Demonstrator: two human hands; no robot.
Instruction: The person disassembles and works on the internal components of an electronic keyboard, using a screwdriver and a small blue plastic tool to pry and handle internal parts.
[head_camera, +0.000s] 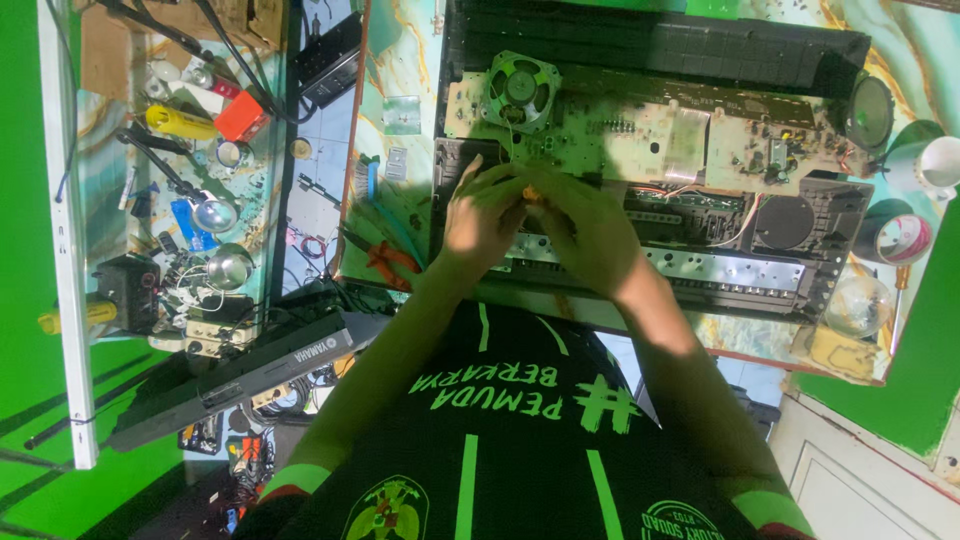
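An opened electronic keyboard (700, 260) lies on the table with its circuit boards (640, 135) and a loose round speaker (520, 90) exposed. My left hand (480, 215) and my right hand (590, 235) meet over the left part of the casing. Both close around a small orange object (533, 196), mostly hidden by my fingers. A second speaker (870, 110) sits at the right end of the casing.
Red-handled pliers (385, 262) lie left of my hands on the marbled tabletop (400, 60). A cluttered shelf (190, 180) with tools, a yellow tube and an orange box is at far left. A tape roll (900, 238) and white cup (935, 165) stand right. Another keyboard (230, 375) leans below left.
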